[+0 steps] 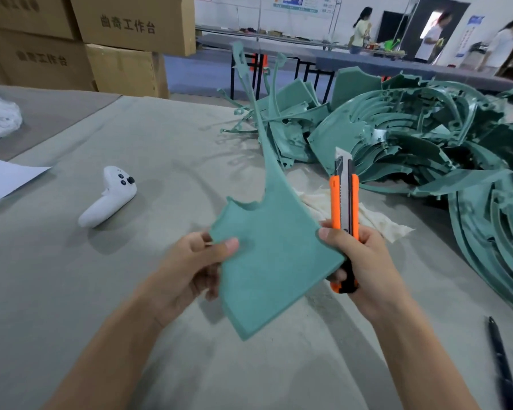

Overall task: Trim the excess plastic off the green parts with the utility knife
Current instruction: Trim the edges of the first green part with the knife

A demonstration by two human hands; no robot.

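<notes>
Desk (131, 291) below: left hand (187, 270) pinches part (267, 261), long axis pointing away; right hand (365, 258) grips knife (344, 208) touching its right edge, blade up

Bright, even indoor light, soft shadows on the table, wide-angle bending at edges, background people blurred.

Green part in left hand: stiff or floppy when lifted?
Probably fairly stiff: the green part shows no sag, gripped by the left hand at its wide end. Its long thin tail likely flexes. Thin sheet, so probably light.
</notes>
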